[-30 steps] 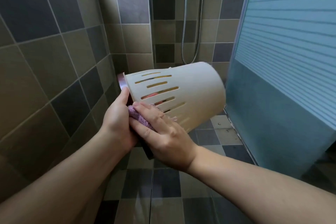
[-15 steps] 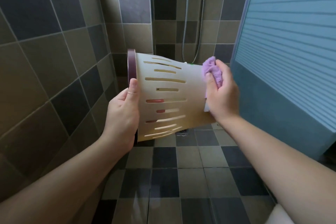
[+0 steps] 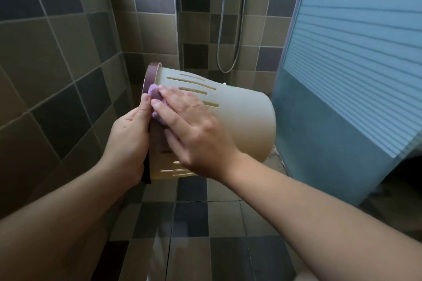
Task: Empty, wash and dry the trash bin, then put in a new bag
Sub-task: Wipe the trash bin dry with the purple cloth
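Note:
A beige slotted trash bin (image 3: pixel 242 118) with a dark purple rim lies on its side in the air, its rim to the left and its base to the right. My left hand (image 3: pixel 130 141) grips the rim from the left. My right hand (image 3: pixel 194 130) lies flat, fingers straight, on the bin's side near the rim and presses a purple cloth (image 3: pixel 155 96) against it. Most of the cloth is hidden under my fingers.
Tiled walls stand close on the left and behind. A shower hose (image 3: pixel 230 29) hangs on the back wall. A frosted glass shower panel (image 3: pixel 347 75) stands on the right. Below is a wet checkered tile floor (image 3: pixel 194 223).
My right hand has carried the cloth from the bin's base end back along its side to the rim. The bin has tilted, its base now lower on the right.

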